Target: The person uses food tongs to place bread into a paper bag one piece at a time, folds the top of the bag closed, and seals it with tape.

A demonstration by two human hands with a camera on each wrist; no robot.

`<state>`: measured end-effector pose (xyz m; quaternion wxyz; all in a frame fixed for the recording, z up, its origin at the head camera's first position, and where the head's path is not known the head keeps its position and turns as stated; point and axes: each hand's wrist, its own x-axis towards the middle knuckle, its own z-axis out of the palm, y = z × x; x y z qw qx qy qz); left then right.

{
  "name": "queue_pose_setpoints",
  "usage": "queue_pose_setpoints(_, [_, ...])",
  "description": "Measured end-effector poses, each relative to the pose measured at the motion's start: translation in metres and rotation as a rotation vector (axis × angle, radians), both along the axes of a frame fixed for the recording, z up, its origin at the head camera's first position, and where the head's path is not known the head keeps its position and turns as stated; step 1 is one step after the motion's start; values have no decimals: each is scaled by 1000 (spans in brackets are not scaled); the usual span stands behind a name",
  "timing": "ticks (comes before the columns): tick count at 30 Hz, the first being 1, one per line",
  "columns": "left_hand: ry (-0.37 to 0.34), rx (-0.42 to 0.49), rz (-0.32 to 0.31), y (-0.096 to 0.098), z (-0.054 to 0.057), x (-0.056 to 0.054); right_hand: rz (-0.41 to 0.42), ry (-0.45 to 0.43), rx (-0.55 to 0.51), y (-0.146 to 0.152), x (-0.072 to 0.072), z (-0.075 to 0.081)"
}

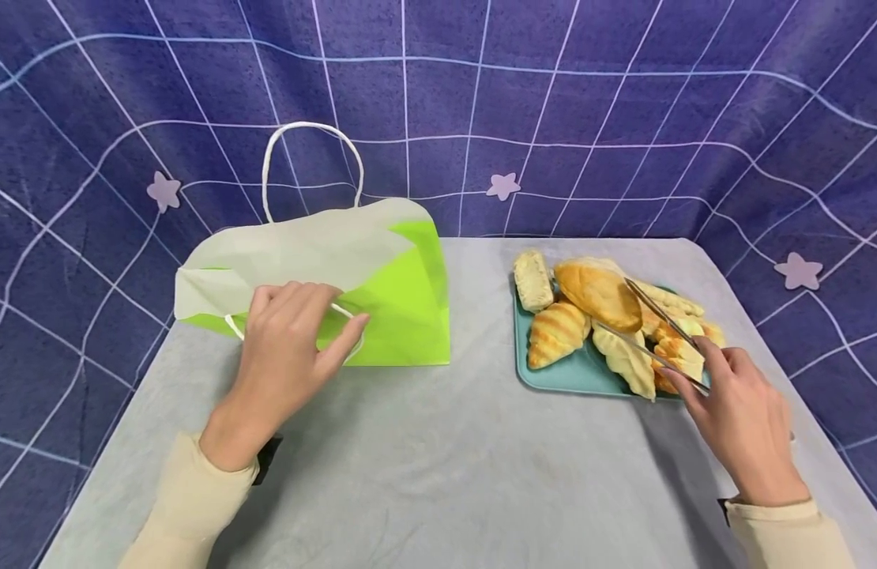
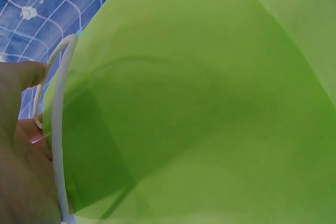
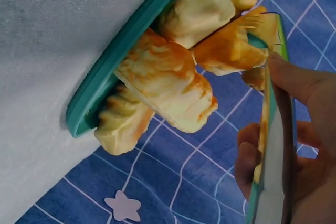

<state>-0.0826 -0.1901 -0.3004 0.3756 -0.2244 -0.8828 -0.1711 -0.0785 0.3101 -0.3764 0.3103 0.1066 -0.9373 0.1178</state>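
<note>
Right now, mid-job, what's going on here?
A person's right hand holds metal tongs, with their tips at a large golden bread over the teal tray of other breads; whether it is gripped isn't clear. The left hand is at the green paper bag, by its near white handle. The bag is open, left of the tray.

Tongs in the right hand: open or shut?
Open: the head view shows the tongs with tips apart at the golden loaf. Cannot tell whether they're pinching it.
</note>
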Motion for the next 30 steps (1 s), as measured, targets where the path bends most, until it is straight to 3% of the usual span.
queue_pose_setpoints(7, [47,32,-15,2,0,-1,-23,27,15,1,-8,-1])
queue_pose_setpoints(15, [34,13,11,-2,-1,0,22,91,56,-1,-12,-4])
queue_pose_setpoints(21, [30,6,10,-1,-3,1,47,153,64,-4,-8,-8])
queue_pose_setpoints(30, [48,21,8,-2,-2,0,35,150,87,-8,1,0])
